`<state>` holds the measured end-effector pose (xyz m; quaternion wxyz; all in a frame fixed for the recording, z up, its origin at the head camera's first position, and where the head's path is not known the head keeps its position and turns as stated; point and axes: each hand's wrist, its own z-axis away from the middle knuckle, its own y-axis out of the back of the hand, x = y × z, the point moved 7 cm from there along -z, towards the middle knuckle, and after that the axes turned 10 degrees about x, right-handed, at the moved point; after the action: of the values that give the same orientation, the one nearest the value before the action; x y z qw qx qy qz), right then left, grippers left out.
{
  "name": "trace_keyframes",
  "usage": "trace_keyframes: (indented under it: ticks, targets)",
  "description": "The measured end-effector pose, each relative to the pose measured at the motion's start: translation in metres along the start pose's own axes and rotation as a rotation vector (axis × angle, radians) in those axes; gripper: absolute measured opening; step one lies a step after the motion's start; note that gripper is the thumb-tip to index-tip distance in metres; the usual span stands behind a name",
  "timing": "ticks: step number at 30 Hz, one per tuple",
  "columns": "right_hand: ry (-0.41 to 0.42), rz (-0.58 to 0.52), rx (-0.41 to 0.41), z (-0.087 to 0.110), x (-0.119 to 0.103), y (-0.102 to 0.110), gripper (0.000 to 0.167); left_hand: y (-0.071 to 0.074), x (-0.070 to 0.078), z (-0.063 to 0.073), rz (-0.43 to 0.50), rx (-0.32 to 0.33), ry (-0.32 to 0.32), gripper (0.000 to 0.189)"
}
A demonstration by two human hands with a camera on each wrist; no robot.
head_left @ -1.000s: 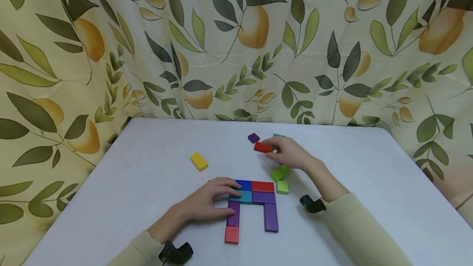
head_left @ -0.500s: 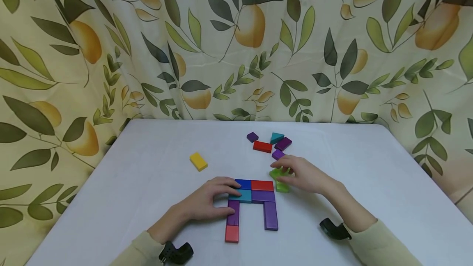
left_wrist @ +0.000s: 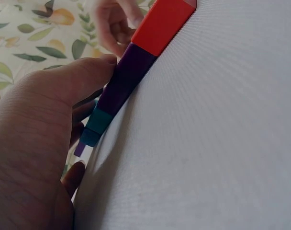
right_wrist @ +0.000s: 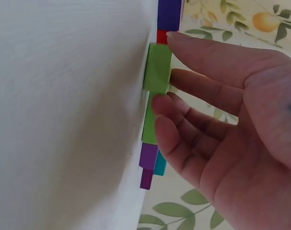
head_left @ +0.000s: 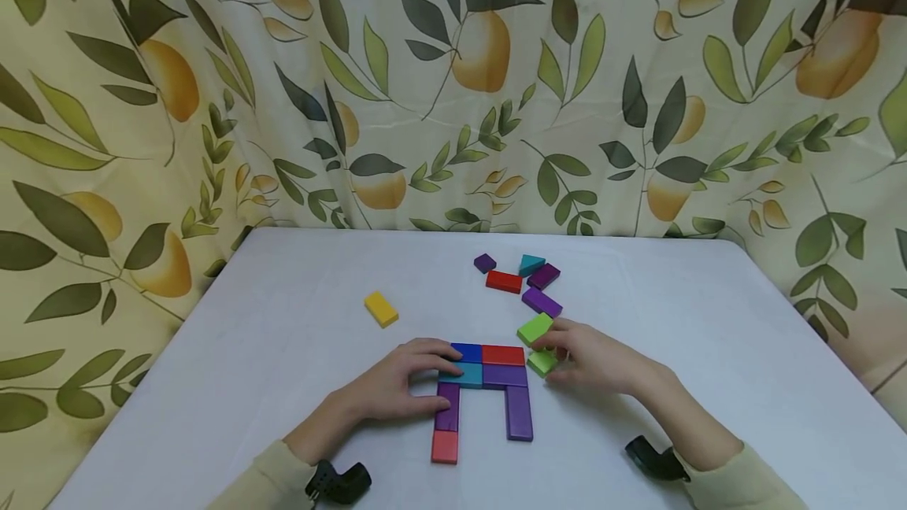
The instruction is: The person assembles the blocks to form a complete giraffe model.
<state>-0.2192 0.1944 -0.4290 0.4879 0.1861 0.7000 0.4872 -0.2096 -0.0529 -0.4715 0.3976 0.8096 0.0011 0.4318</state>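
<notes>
My left hand [head_left: 404, 381] rests on the left side of a flat arrangement of coloured blocks. Its fingertips lie on the blue block [head_left: 468, 353] and the teal block [head_left: 471, 375], and the thumb touches a purple block [head_left: 447, 415]. A coral-red block [head_left: 445, 447] ends that left leg; a long purple block [head_left: 520, 414] forms the right one. A red block [head_left: 503, 356] and another purple block [head_left: 505, 376] complete the upper rows. Loosely bent around the nearer green block [head_left: 542, 363], the fingers of my right hand [head_left: 602, 356] are right at its edges. A second green block [head_left: 534, 329] lies just beyond.
Behind the green blocks lie loose purple pieces [head_left: 542, 302], a red block [head_left: 504, 282], a teal triangle [head_left: 531, 264] and a small purple piece [head_left: 485, 262]. A yellow block [head_left: 381, 309] lies apart on the left of the white table [head_left: 298, 282]. A patterned curtain [head_left: 439, 148] hangs behind.
My right hand has left the red loose block and come nearer, down to the green blocks. The nearer green block has turned slightly. My left hand has stayed in place.
</notes>
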Motion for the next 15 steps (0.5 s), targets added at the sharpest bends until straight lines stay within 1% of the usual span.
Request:
trace_keyframes:
  ticks: [4,10,15]
  targets:
    - [0.019,-0.008,0.014,0.0012,0.0016,-0.0004,0.039,0.0003,-0.0001,-0.0006,-0.001,-0.002,0.001,0.038]
    - [0.089,-0.024,0.029,0.0015,-0.0012,-0.0012,0.035,0.0009,-0.0006,-0.0002,-0.006,0.001,-0.001,0.038]
    - [0.086,-0.018,0.031,0.0038,-0.0041,0.0030,0.033,0.0000,-0.0005,0.0005,-0.002,0.002,0.005,0.038]
